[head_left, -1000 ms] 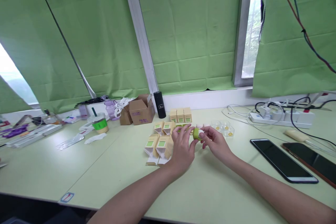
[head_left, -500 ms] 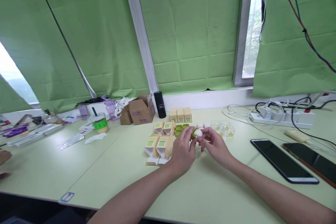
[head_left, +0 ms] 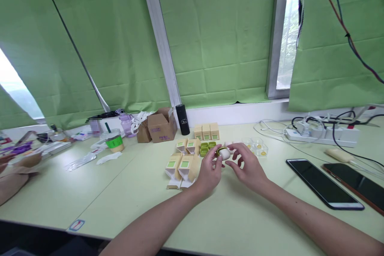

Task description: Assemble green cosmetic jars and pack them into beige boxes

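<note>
Pinched in the fingers of my left hand (head_left: 211, 174) is a small white rounded piece (head_left: 225, 154) with an olive-green part along its upper left side. I cannot make out exactly what it is. My right hand (head_left: 248, 168) sits just to its right, thumb and fingers spread apart, with nothing visible between them. Behind my left hand are several olive-green square cups (head_left: 206, 149). Pale pink-white pieces behind the fingers are mostly hidden. Left of my hands lie several open cream cartons (head_left: 188, 165) with green labels.
A clear compartment tray (head_left: 258, 146) with yellow spots lies behind my right hand. Upright cartons (head_left: 207, 131), a black cylinder (head_left: 183, 120) and a cardboard box (head_left: 162, 128) stand behind. Two phones (head_left: 324, 184) lie right. At left are a drink cup (head_left: 114, 142) and another person's arm (head_left: 15, 178).
My right hand has let go of the white piece and moved slightly right, its fingers spreading. The piece has turned in my left hand. At the far left, another person's arm has reached further in.
</note>
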Demonstrator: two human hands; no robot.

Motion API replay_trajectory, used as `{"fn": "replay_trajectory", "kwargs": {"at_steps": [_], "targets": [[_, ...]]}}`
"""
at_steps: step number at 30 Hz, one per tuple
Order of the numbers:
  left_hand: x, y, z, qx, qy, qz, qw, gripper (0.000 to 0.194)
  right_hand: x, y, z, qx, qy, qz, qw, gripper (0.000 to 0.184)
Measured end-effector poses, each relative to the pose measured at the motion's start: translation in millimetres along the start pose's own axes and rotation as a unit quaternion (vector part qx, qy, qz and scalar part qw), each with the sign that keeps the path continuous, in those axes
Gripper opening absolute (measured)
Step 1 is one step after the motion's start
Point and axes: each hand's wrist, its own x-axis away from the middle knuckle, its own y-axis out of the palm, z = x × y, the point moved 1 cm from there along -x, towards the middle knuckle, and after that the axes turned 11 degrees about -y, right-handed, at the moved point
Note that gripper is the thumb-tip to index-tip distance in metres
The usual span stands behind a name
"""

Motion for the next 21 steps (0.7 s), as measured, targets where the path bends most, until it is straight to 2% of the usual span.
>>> {"fn": "replay_trajectory", "kwargs": {"at_steps": [4,11,21], "targets": [[0.6,0.9,0.7,-0.006,0.008,-0.014,1.0,0.048,1.8,0.8,-1.1,0.07,-0.086,-0.041,0.993,0.034],[0.2,-0.2,2.8,-0.007,0.029,-0.027,0.999,0.042,3.6,1.9,4.5,0.122,-0.144,-0.059,0.98,0.037],[-0.4,0.8,5.3,0.067,-0.006,-0.066,0.996,0.052,4.5,3.0,7.1,0.108,-0.157,-0.053,0.98,0.037]]}}
